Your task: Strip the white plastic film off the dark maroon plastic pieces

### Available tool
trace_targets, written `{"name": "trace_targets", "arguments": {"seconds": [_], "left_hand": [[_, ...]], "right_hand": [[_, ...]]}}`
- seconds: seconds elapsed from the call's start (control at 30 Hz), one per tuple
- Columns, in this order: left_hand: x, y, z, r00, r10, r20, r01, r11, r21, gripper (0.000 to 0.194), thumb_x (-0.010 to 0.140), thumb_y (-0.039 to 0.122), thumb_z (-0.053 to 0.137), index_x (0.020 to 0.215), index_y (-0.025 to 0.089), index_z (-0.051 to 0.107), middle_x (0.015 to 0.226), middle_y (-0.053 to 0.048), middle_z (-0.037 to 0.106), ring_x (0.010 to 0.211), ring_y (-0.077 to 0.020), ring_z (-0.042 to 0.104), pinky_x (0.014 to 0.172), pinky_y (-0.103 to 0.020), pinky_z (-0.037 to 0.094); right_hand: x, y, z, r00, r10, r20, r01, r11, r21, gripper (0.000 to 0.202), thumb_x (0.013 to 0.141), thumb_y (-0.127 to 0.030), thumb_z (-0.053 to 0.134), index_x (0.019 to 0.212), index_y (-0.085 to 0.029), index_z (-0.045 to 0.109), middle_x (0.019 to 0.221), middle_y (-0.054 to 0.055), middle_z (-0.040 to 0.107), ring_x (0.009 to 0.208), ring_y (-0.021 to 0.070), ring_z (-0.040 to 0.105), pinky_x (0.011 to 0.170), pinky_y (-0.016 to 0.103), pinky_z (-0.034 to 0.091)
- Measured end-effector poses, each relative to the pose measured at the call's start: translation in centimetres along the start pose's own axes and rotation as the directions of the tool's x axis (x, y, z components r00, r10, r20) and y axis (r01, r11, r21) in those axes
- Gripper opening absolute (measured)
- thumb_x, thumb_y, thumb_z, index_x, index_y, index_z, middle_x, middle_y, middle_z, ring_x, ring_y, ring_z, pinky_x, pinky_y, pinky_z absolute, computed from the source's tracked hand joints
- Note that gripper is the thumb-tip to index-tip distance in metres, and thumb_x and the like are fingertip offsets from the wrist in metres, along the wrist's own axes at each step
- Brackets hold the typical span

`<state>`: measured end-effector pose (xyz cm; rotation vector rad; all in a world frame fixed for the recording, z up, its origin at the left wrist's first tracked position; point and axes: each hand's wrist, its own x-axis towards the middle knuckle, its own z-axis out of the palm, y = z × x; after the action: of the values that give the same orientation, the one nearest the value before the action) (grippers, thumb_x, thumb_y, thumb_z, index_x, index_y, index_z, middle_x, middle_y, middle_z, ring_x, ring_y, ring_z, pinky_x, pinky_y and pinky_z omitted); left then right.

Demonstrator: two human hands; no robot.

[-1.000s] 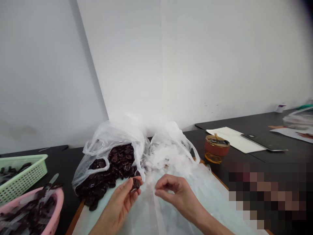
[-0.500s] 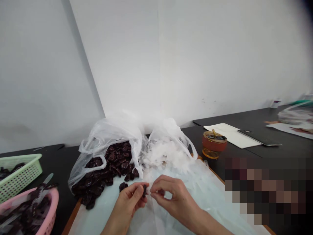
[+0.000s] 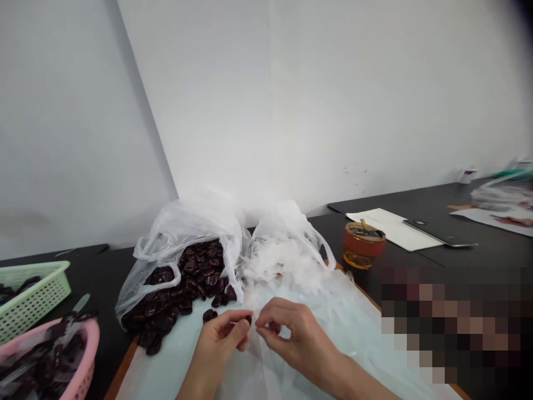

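Observation:
Between the thumb and fingers of my left hand (image 3: 227,339) is a dark piece (image 3: 249,320), mostly covered by the fingers. My right hand (image 3: 295,336) is pinched close beside it, and what its fingertips hold is too small to make out. Both hands are over a pale sheet (image 3: 166,372). Many glossy dark pieces (image 3: 195,272) spill from a white plastic bag (image 3: 166,228) onto the sheet's left side. A second white bag (image 3: 287,222) with clear and white film pieces (image 3: 275,258) lies open behind my hands.
At the left are a green basket (image 3: 50,289) and a pink basket (image 3: 89,355) with dark items. An amber cup (image 3: 363,247), white paper (image 3: 387,228) and a dark phone (image 3: 437,232) are at the right. A wall (image 3: 266,111) rises behind.
The fingers of my left hand have closed further over the dark piece, so less of it shows. My right hand has hardly moved.

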<state>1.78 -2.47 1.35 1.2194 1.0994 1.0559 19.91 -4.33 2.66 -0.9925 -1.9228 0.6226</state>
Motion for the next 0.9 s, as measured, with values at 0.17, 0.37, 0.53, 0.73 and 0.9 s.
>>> {"name": "trace_targets", "arguments": {"seconds": [0.17,0.37,0.53,0.73,0.9], "left_hand": [[0.4,-0.6,-0.1,0.999,0.042,0.027,-0.041,0.999,-0.019,0.039,0.06,0.046,0.082,0.09,0.021,0.08,0.059,0.001,0.061,0.059,-0.0135,0.052,0.061,-0.026,0.044],[0.6,-1.5,-0.2,1.0,0.02,0.014,-0.017,0.989,-0.146,0.044,0.052,0.039,0.088,0.093,0.024,0.08,0.066,0.0,0.061,0.067,-0.016,0.057,0.07,-0.03,0.048],[0.6,-0.6,-0.5,0.996,0.073,0.047,-0.072,0.997,-0.023,0.035,0.055,0.031,0.086,0.089,0.025,0.081,0.076,-0.002,0.062,0.072,-0.0173,0.055,0.068,-0.028,0.048],[0.0,0.4,-0.3,0.987,0.092,0.134,-0.102,0.992,0.069,0.027,0.057,0.024,0.082,0.085,0.023,0.081,0.082,-0.005,0.06,0.073,-0.0196,0.056,0.065,-0.031,0.049],[0.1,-0.1,-0.7,0.981,0.049,0.185,-0.06,0.997,0.053,0.03,0.059,0.023,0.082,0.089,0.021,0.08,0.078,-0.005,0.064,0.077,-0.0223,0.06,0.07,-0.032,0.049]], "right_hand": [[0.0,0.1,0.2,1.0,0.0,-0.026,-0.001,1.0,-0.014,0.014,0.084,-0.015,0.057,0.079,-0.02,0.069,0.08,0.004,0.066,0.069,0.0141,0.059,0.062,0.023,0.047],[0.4,0.2,0.1,0.991,0.072,-0.11,-0.061,0.994,0.094,0.009,0.08,-0.016,0.064,0.073,-0.019,0.068,0.072,0.002,0.065,0.064,0.0131,0.057,0.06,0.023,0.045],[0.6,0.9,0.5,0.955,0.294,-0.035,-0.256,0.879,0.402,0.011,0.07,-0.025,0.077,0.07,-0.017,0.07,0.067,0.0,0.068,0.063,0.0129,0.058,0.06,0.023,0.044],[0.6,1.7,0.3,0.947,0.29,0.136,-0.315,0.772,0.551,0.027,0.064,-0.024,0.081,0.089,-0.021,0.071,0.069,-0.003,0.068,0.061,0.0125,0.06,0.059,0.023,0.047],[0.5,1.2,-0.7,0.967,0.12,0.224,-0.188,0.932,0.311,0.022,0.074,-0.026,0.075,0.096,-0.027,0.077,0.077,-0.001,0.068,0.064,0.0135,0.062,0.062,0.023,0.049]]}}
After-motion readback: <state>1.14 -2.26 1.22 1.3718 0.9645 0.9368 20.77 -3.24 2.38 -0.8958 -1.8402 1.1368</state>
